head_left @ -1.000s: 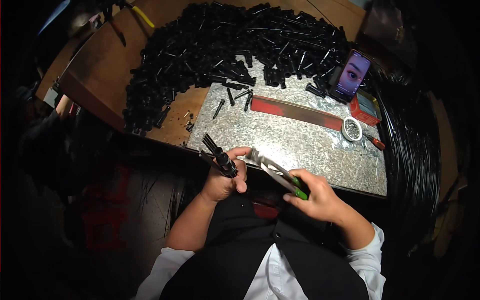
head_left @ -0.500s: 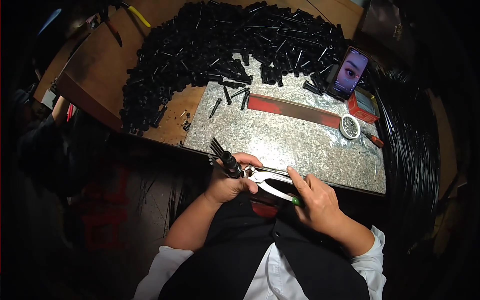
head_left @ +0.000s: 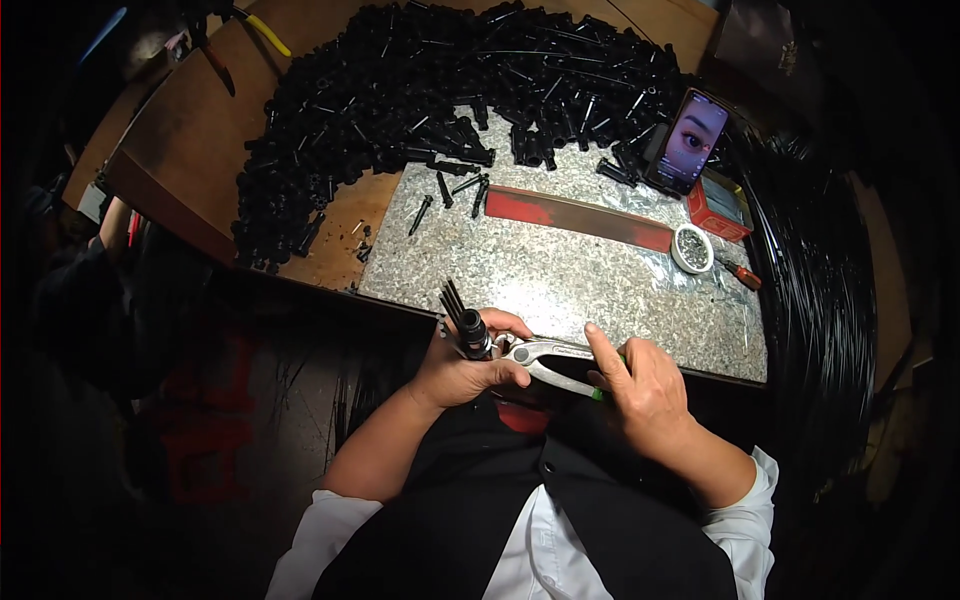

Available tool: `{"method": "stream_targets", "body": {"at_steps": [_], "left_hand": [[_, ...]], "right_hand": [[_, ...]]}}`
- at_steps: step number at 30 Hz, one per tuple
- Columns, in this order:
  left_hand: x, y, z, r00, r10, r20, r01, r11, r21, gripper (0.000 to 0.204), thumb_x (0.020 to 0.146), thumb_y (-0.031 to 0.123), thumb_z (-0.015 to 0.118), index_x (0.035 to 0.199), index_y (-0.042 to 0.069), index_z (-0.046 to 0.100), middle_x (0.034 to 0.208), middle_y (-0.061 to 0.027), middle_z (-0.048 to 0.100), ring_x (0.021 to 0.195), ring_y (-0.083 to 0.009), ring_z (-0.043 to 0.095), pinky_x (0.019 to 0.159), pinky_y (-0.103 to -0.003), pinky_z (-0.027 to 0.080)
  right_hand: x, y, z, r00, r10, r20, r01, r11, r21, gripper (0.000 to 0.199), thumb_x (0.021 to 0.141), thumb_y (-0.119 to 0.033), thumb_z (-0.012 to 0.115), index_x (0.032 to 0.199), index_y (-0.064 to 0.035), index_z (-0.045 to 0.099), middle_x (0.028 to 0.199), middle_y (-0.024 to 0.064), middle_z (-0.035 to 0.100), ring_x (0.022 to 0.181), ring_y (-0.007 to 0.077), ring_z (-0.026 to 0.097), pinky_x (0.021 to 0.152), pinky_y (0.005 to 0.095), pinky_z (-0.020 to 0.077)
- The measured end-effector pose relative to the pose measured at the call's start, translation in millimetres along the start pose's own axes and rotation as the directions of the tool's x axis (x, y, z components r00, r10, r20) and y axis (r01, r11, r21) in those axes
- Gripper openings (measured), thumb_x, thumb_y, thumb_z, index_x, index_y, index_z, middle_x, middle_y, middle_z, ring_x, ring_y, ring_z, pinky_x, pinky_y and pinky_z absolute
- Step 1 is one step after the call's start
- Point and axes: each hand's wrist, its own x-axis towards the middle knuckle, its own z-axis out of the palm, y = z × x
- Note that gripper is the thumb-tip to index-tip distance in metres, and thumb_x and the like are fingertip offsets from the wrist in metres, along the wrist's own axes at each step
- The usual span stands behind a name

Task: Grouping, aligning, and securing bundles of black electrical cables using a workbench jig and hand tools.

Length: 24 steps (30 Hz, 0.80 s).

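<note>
My left hand [head_left: 455,378] is closed around a black tubular part [head_left: 474,335] with several thin black rods fanning up beside it. A pair of metal pincers [head_left: 550,350] with green handle ends has its jaws right against this part, between my left thumb and fingers. The exact bite of the jaws is hidden. My right hand [head_left: 650,395] grips the pincer handles, its index finger stretched along the upper one. Both hands are just off the front edge of a speckled stone slab [head_left: 620,290].
A big heap of black tubular parts [head_left: 370,90] covers the back. On the slab lie a red-brown strip [head_left: 580,218], loose black pieces [head_left: 421,214] and a white cup [head_left: 692,249]. A phone [head_left: 690,143], red box [head_left: 720,208], screwdriver [head_left: 742,275] and black rods [head_left: 815,280] are right.
Both hands and the pincers have shifted slightly right. The black tubular part stands more upright. My right index finger is straighter, and the view has turned slightly.
</note>
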Motion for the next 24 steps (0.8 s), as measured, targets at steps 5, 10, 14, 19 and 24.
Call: {"method": "stream_targets", "body": {"at_steps": [5,10,14,19,24], "left_hand": [[0,2,6,0.996,0.093,-0.009,-0.091,0.99,0.107,0.051,0.061,0.029,0.088,0.098,0.003,0.064,0.093,0.0003,0.061,0.075,-0.0045,0.049,0.065,-0.019,0.039],[-1,1,4,0.997,0.072,-0.034,-0.067,0.991,0.115,0.048,0.062,0.026,0.088,0.097,0.004,0.064,0.094,0.0003,0.061,0.075,-0.0035,0.049,0.063,-0.018,0.038],[-2,3,6,0.998,0.054,-0.012,-0.054,0.999,-0.005,0.054,0.058,0.029,0.09,0.098,0.003,0.063,0.094,-0.0001,0.061,0.075,-0.0032,0.048,0.063,-0.018,0.038],[2,11,13,1.0,-0.01,-0.016,0.006,0.977,-0.212,0.068,0.052,0.037,0.09,0.101,0.0,0.06,0.088,0.0007,0.06,0.07,-0.0029,0.048,0.061,-0.016,0.036],[2,-9,-15,0.981,0.065,0.184,-0.044,0.992,-0.116,0.057,0.062,0.008,0.087,0.107,-0.002,0.054,0.091,-0.0069,0.063,0.085,-0.0097,0.059,0.072,-0.023,0.049]], "right_hand": [[-1,0,-2,0.999,0.016,0.029,-0.016,1.0,0.016,0.059,0.074,-0.006,0.068,0.131,-0.0066,0.05,0.071,0.0099,0.043,0.057,0.0247,0.048,0.051,0.0371,0.0396],[-2,-3,0,0.996,0.054,0.066,-0.058,0.996,0.061,0.058,0.075,-0.004,0.065,0.131,-0.0053,0.049,0.071,0.0109,0.045,0.057,0.0267,0.051,0.05,0.0388,0.0413],[-3,-3,-5,0.993,0.055,0.104,-0.062,0.996,0.068,0.062,0.074,-0.003,0.066,0.133,-0.0052,0.047,0.072,0.0109,0.044,0.058,0.0262,0.05,0.051,0.0382,0.0406],[-1,0,-9,0.999,0.004,0.052,-0.013,0.986,0.165,0.075,0.068,-0.004,0.07,0.137,-0.0064,0.042,0.074,0.01,0.043,0.061,0.0243,0.046,0.054,0.0372,0.0393],[-11,2,-14,0.998,-0.025,0.058,0.018,0.993,0.121,0.075,0.066,-0.005,0.07,0.137,-0.0073,0.044,0.072,0.0083,0.043,0.057,0.022,0.047,0.05,0.035,0.0394]]}}
